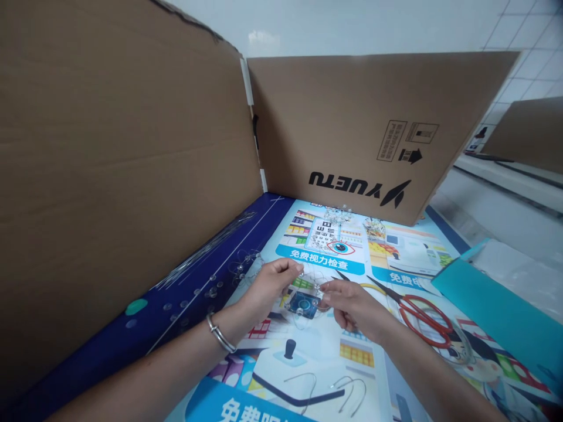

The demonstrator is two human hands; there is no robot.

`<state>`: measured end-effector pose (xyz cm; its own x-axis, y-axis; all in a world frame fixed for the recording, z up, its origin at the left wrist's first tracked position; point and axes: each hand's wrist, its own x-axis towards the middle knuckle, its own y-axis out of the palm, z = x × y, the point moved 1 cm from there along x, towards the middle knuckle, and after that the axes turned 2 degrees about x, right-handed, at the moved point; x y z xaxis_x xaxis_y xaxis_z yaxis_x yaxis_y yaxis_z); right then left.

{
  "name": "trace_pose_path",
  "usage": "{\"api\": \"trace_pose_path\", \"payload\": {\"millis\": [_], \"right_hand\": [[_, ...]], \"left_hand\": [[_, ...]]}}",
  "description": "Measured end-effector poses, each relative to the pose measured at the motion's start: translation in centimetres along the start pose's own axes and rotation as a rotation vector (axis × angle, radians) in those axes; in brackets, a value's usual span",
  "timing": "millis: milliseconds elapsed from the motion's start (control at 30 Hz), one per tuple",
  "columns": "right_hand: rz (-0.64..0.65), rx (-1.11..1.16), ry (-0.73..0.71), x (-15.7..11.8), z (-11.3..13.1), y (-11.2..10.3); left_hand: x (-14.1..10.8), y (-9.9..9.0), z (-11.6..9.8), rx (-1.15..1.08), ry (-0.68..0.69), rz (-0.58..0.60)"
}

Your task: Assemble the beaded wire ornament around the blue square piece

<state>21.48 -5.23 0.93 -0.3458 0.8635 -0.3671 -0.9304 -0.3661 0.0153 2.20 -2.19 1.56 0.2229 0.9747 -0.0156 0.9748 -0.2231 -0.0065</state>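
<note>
Clear plastic strand [313, 280], thin as fishing line, loops between the two hands, and the left hand [269, 287] and right hand [354, 308] both seem pinched on it, each thumb pressed to the fingers, though the strand is too fine to show exactly where it enters either grip. The hands are close together but not touching, above the middle of a printed poster [316, 375] and nearer its left edge than its right. A silver bangle [220, 333] circles the left wrist.

The strand looks very light and springy, and probably slippery, so a firm fingertip pinch close to a loop seems the surest hold. Being nearly invisible, it would be easy to lose against the busy print.

Small clear beads [206, 292] lie scattered along the dark blue band [132, 346] at the poster's left edge. A clear tangle [338, 214] sits at the far edge, by a cardboard sheet printed YUETU [360, 123]. Red-handled scissors [424, 316] lie open toward the right edge, with a teal card [497, 310] beyond them. Bent wire pieces [349, 391] rest near the edge closest to the person.
</note>
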Motion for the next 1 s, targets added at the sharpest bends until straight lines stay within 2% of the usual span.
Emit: {"api": "trace_pose_path", "payload": {"millis": [200, 467, 700, 1000], "right_hand": [[0.027, -0.018, 0.03, 0.03, 0.08, -0.13], [0.0, -0.011, 0.006, 0.03, 0.25, 0.07], [0.033, -0.001, 0.004, 0.14, -0.06, 0.19], [-0.061, 0.018, -0.045, 0.3, 0.06, 0.29]], "left_hand": [[-0.11, -0.1, 0.04, -0.056, -0.029, -0.027], [-0.15, -0.04, 0.38, -0.065, -0.026, -0.02], [-0.14, -0.09, 0.45, -0.073, -0.005, -0.063], [-0.04, -0.2, 0.91, -0.115, -0.035, -0.033]]}}
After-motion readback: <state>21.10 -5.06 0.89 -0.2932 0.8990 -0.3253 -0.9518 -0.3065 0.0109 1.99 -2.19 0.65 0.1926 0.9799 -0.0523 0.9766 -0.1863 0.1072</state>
